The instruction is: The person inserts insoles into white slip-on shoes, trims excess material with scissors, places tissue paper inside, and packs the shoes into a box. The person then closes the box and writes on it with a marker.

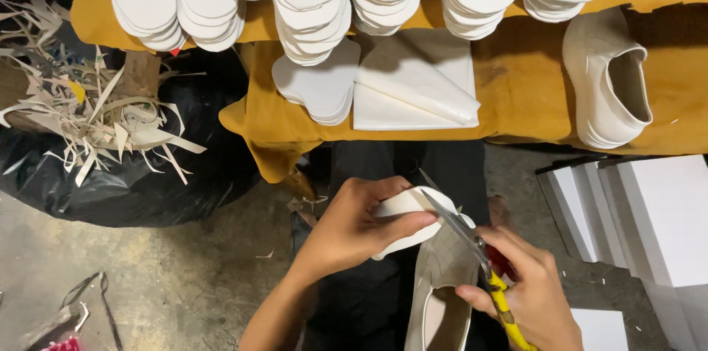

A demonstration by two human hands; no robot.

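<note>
Left hand (354, 226) pinched a flat white insole-shaped cutout (409, 207) over the lap; right hand (527, 285) closed its grip on yellow-handled scissors (472, 248), blades at the cutout's edge, trimming unfinished. A cream slip-on shoe (442, 285) lay below. Stacks of white insoles (310, 19) lined the tabletop's (516, 78) far edge; paper trimmings (96, 115) piled left.

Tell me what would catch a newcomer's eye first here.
Low in the middle, the left hand holds a white insole while the right hand works yellow-handled scissors along its edge, above a cream shoe. Stacks of white insoles line the mustard-yellow cloth up top.
</note>
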